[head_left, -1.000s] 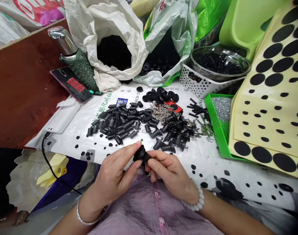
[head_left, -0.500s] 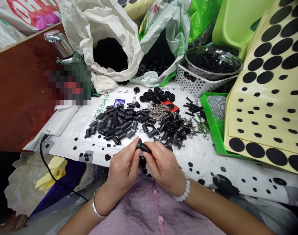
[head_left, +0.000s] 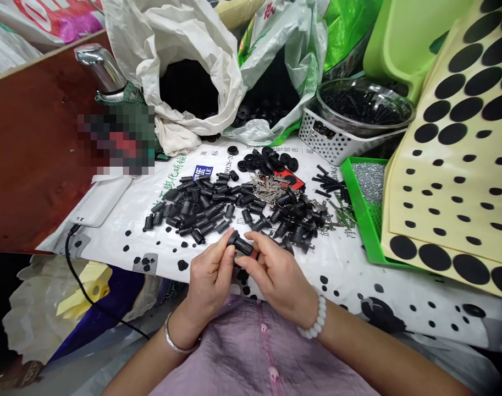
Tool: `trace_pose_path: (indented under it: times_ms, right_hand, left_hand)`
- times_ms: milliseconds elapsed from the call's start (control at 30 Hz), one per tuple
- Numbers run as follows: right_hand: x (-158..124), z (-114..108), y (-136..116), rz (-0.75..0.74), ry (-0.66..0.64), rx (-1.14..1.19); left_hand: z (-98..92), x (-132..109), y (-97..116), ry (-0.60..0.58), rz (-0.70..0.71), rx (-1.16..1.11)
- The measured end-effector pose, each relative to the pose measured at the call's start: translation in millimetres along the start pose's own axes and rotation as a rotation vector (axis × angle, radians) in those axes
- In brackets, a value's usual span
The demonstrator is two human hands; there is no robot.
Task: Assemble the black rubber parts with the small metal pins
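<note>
Just in front of the table edge, my left hand [head_left: 211, 275] pinches the round flanged end of a black plastic flanged cylinder [head_left: 240, 243]. Its ribbed narrow end points right, into the fingers of my right hand [head_left: 275, 275], which curl loosely around it, thumb and forefinger slightly apart. Behind my hands lies a pile of short black plastic cylinders [head_left: 197, 203]. To its right are flanged black pieces [head_left: 296, 220] with metal prongs. Flat metal strips [head_left: 269, 187] and black discs [head_left: 261, 159] lie farther back.
White bags [head_left: 152, 77] of black parts stand at the back. A clear bowl [head_left: 405, 118] of black screws rests on a white basket [head_left: 316, 137]. Right of it are a green tray [head_left: 368, 242] and dotted yellow sheets [head_left: 432, 203]. A white box [head_left: 102, 203] with a cable lies left.
The right fingers have loosened and spread a little, exposing more of the cylinder's ribbed end. The left hand keeps its pinch. The view has shifted slightly.
</note>
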State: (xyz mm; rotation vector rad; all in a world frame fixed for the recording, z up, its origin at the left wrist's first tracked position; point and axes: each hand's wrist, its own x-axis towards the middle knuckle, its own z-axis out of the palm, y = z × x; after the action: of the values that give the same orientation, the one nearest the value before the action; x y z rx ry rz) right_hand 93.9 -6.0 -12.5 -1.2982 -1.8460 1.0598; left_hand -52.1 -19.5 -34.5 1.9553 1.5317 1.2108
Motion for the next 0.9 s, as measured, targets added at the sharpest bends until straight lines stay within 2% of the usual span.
trace_pose_path:
  times_ms: [67, 100, 200, 400, 567, 667, 767, 900]
  right_hand:
    - [-1, 2, 1, -0.085, 0.052, -0.222]
    - [-1, 3, 1, -0.082, 0.050, -0.269]
    - [3, 4, 2, -0.015, -0.004, -0.240]
    - [13, 2, 0, 0.173, -0.083, 0.257]
    - [14, 8, -1, 0.304, -0.138, 0.538]
    - [14, 7, -2, 0.341, -0.199, 0.714]
    - [13, 1, -1, 0.328, -0.267, 0.858]
    - [6, -6, 5, 0.373, -0.413, 1.222]
  left_hand:
    - [0.9, 1, 0, 0.004, -0.009, -0.018]
    - [1.4, 1, 1, 0.005, -0.003, -0.021]
    - [2.5, 1, 1, 0.027, 0.016, -0.001]
    - [2.4, -2, -3, 0.056, 0.063, 0.056]
    - [0.3, 1, -7, 0.049, 0.068, 0.042]
    - [-6.4, 8, -6, 0.018, 0.126, 0.015]
    - [-14.7, 13, 0, -0.060, 0.123, -0.085]
    - [-18.8, 17, 9, -0.157, -0.024, -0.391]
